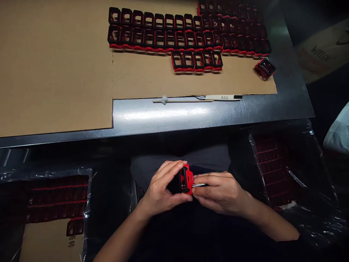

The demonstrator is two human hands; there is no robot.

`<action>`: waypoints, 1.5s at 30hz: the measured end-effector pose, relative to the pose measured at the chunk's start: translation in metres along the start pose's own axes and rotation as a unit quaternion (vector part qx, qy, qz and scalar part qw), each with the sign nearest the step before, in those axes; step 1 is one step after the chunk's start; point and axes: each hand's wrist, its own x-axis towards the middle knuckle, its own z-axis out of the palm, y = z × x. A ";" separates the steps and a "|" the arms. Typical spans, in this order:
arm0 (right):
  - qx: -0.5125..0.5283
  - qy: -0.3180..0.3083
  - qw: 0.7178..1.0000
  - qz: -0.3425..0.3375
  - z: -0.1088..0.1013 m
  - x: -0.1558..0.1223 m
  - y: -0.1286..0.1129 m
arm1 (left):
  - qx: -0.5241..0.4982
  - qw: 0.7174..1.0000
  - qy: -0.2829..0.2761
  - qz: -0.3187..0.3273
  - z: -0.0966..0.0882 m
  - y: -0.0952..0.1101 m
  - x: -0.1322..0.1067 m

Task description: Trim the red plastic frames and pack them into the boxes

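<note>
My left hand [160, 183] grips a red and black plastic frame [186, 179] from its left side, with the fingers over the top and the thumb below. My right hand [218, 191] meets the frame from the right, its fingers pinching a thin metal blade [198, 185]. The blade's tip sits at the frame's right edge, and the fingers hide most of it. The hands are close together above my lap, well below the table edge.
A steel table [212, 116] ahead carries a cardboard sheet [54, 65] with rows of black and red frames [163, 40]. One frame [265, 68] lies tilted apart. A thin stick [182, 101] and a marker labelled A55 [223, 97] lie by the cardboard. Plastic-lined boxes of frames [57, 198] [272, 171] sit at both sides.
</note>
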 end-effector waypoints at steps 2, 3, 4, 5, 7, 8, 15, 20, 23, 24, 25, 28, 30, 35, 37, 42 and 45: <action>0.000 -0.002 1.000 -0.006 0.000 0.000 0.000 | -0.007 1.000 0.003 0.000 0.000 0.001 -0.001; 0.000 -0.003 1.000 -0.007 0.000 -0.001 -0.001 | -0.009 1.000 0.005 -0.001 0.001 0.001 -0.001; -0.001 -0.004 1.000 -0.009 0.000 -0.001 -0.001 | -0.011 1.000 0.006 -0.002 0.001 0.001 -0.001; -0.002 -0.004 1.000 -0.011 0.000 -0.001 0.000 | -0.013 1.000 0.007 -0.004 0.001 0.001 -0.001; -0.003 -0.004 1.000 -0.015 0.001 0.000 0.000 | -0.018 1.000 0.010 -0.011 0.001 0.001 -0.001; -0.002 -0.004 1.000 -0.018 0.001 0.000 -0.001 | -0.023 1.000 0.011 -0.014 0.001 0.001 -0.002; 0.070 0.017 0.997 0.016 0.002 0.002 -0.002 | -0.150 0.983 0.069 -0.080 0.012 -0.004 -0.018; -0.011 0.155 0.975 0.157 -0.021 0.031 0.034 | -0.284 0.939 0.127 -0.147 0.020 -0.002 -0.027; -0.151 0.207 0.953 0.161 -0.037 0.057 0.078 | -0.278 0.939 0.132 -0.155 0.021 0.001 -0.028; -0.187 0.212 0.948 0.146 -0.041 0.063 0.092 | -0.277 0.939 0.130 -0.154 0.020 0.002 -0.027; -0.216 0.212 0.944 0.132 -0.043 0.069 0.104 | -0.278 0.940 0.129 -0.150 0.020 0.003 -0.027; -0.262 0.228 0.932 0.109 -0.042 0.073 0.117 | -0.274 0.942 0.139 -0.138 0.019 0.005 -0.028; -0.248 0.274 0.923 0.111 -0.035 0.066 0.105 | -0.260 0.945 0.147 -0.134 0.019 0.004 -0.029; 0.155 0.161 0.945 0.237 0.007 0.029 0.047 | -0.244 0.955 0.135 -0.097 0.021 0.000 -0.030; 0.386 0.012 0.872 0.301 0.028 0.015 0.032 | -0.230 0.962 0.114 -0.089 0.022 -0.002 -0.029; 0.655 -0.059 0.667 0.351 0.056 -0.002 0.026 | -0.209 0.972 0.067 -0.079 0.026 -0.002 -0.026; 0.671 -0.034 0.649 0.358 0.055 -0.004 0.028 | -0.187 0.977 0.054 -0.087 0.027 0.000 -0.024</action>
